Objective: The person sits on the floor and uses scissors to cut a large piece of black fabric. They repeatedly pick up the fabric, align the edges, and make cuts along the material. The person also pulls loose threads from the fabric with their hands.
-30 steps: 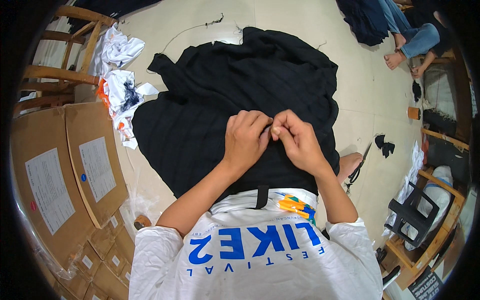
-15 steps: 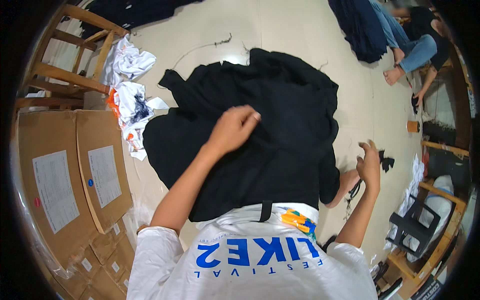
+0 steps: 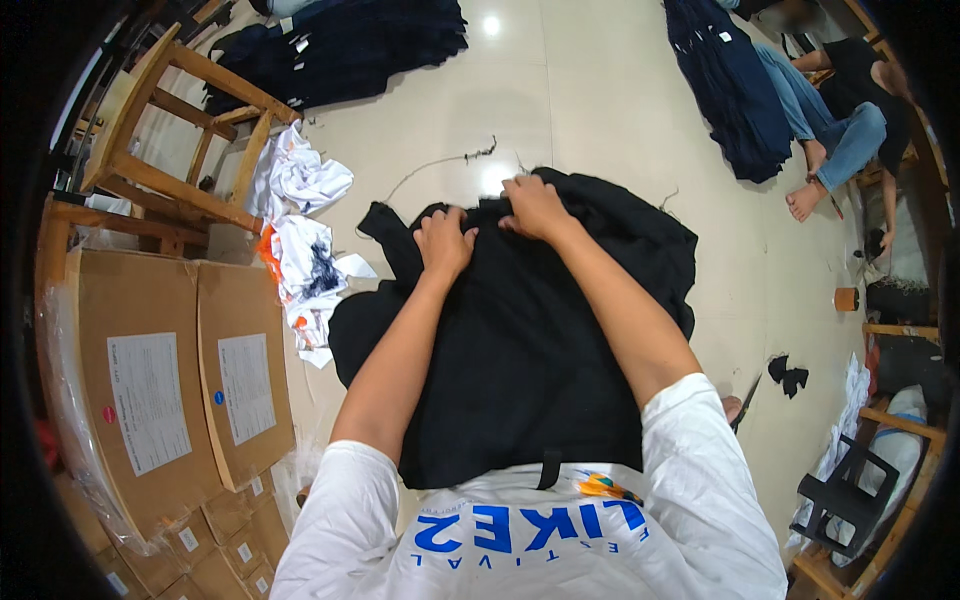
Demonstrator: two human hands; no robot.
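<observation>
A black cloth garment (image 3: 530, 340) is spread over my lap and legs. A short black loop (image 3: 549, 468) shows at its near edge, against my white shirt. Both arms reach forward to the far edge of the cloth. My left hand (image 3: 446, 242) is closed on that edge, its fingertips slightly blurred. Just to its right, my right hand (image 3: 536, 209) grips the same edge, with fingers curled over it. Bunched black fabric lies between the two hands. What is under the cloth is hidden.
Cardboard boxes (image 3: 150, 360) stand at left below a wooden stool (image 3: 190, 150), beside crumpled white cloths (image 3: 305, 260). Dark garment piles (image 3: 340, 50) lie at the back. A person in jeans (image 3: 840, 140) sits at far right. Black scraps (image 3: 789, 376) and a black plastic frame (image 3: 850, 495) lie right.
My right hand has swung from beside the garment at right to its far edge. My left hand has moved forward from the middle of the cloth to that edge. The view has shifted.
</observation>
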